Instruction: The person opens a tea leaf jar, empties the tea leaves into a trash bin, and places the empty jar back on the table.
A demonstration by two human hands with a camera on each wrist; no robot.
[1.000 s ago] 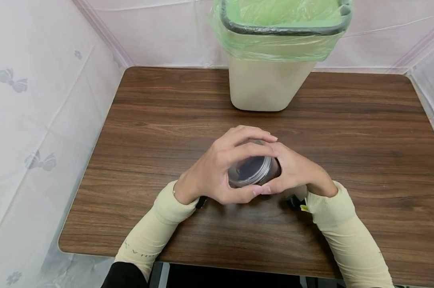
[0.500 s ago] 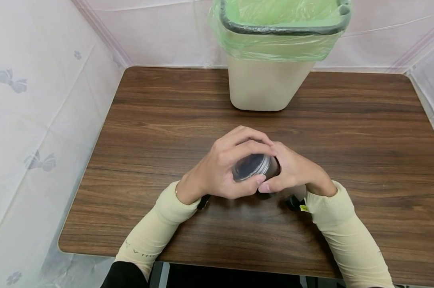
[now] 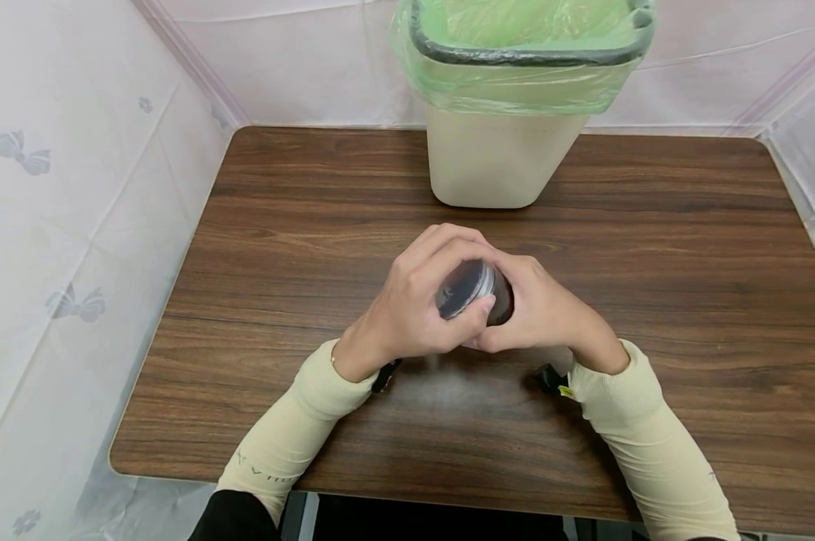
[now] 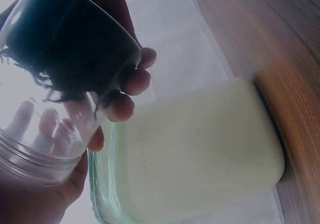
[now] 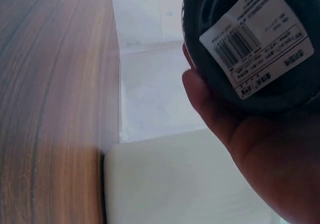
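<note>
A clear jar (image 3: 502, 302) with dark contents is held tilted on its side between both hands above the table. My left hand (image 3: 414, 297) grips the mouth end, its thumb along the ridged rim. My right hand (image 3: 545, 308) wraps round the base end. In the left wrist view, dark shreds settle toward the base of the jar (image 4: 70, 43), while the clear part with ridged rings lies lower left. The right wrist view shows the jar's dark bottom bearing a white barcode label (image 5: 257, 41).
Behind the hands, a cream bin (image 3: 502, 161) lined with a green bag (image 3: 522, 86) stands on the brown wooden table (image 3: 299, 225). White sheeting (image 3: 96, 248) covers the walls around. A black wrist device (image 3: 549, 379) sits under the right wrist.
Both hands have moved slightly up and away with the jar, tipping it further onto its side. The left fingers have closed in more tightly round its mouth end.
</note>
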